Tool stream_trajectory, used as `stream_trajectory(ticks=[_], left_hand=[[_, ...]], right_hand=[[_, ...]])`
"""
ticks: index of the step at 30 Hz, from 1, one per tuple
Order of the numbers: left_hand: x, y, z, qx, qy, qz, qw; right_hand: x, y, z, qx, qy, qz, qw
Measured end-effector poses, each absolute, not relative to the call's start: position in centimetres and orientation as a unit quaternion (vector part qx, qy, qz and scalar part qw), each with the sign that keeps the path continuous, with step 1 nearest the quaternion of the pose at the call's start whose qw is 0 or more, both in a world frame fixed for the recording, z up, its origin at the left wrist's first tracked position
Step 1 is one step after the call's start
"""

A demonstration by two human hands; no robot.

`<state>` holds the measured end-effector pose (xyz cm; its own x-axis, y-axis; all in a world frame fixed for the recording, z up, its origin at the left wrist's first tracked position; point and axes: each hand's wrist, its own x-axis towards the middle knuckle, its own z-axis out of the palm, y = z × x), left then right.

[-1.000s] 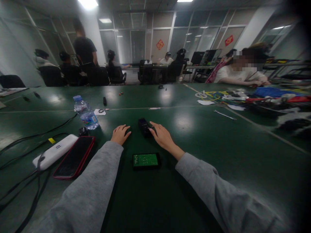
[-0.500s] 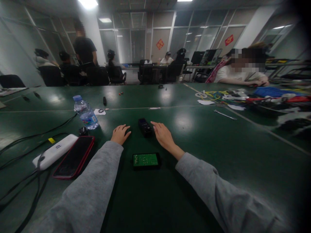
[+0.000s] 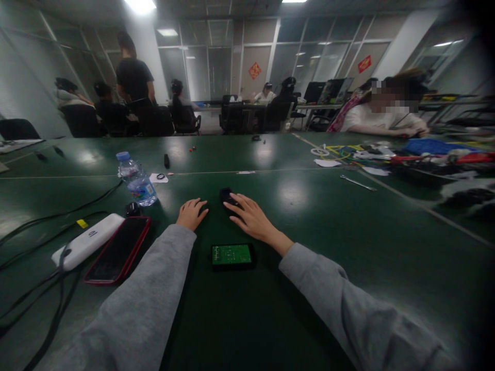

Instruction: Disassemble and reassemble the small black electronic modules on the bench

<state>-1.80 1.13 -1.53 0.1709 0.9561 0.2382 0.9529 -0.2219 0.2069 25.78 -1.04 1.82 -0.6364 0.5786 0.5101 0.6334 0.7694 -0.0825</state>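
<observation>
A small black handheld device (image 3: 225, 194) with a dark screen lies on the green table in front of me. My right hand (image 3: 250, 216) reaches over its near part, fingers stretched out and apart; whether they touch it I cannot tell. To the left of the device my left hand (image 3: 190, 214) rests on the tabletop, fingers spread, holding nothing that I can see. Between my forearms, nearer to me, sits a green circuit board (image 3: 232, 254) in a black rectangular casing (image 3: 232, 267), board side up.
On the left are a water bottle (image 3: 136, 180), a white power bank (image 3: 91, 241), a red-cased phone (image 3: 119, 251) and black cables (image 3: 58, 309). A wrench (image 3: 358, 182) lies to the right, before a heap of cables and tools (image 3: 433, 154). People sit beyond the table.
My right hand has moved left from beside the black device to over its near part. My left hand and the circuit board have stayed where they were.
</observation>
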Motion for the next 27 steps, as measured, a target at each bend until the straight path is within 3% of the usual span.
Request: stream_trajectory(ticks=[13,27], left_hand=[[-1.7,1.0,-1.3,0.766,0.624,0.157,0.011],[-1.6,0.8,-1.1,0.765,0.627,0.149,0.008]], right_hand=[[25.7,-0.9,1.7,-0.318,-0.907,-0.005,0.278],[25.0,-1.8,2.0,-0.311,-0.848,0.101,0.417]])
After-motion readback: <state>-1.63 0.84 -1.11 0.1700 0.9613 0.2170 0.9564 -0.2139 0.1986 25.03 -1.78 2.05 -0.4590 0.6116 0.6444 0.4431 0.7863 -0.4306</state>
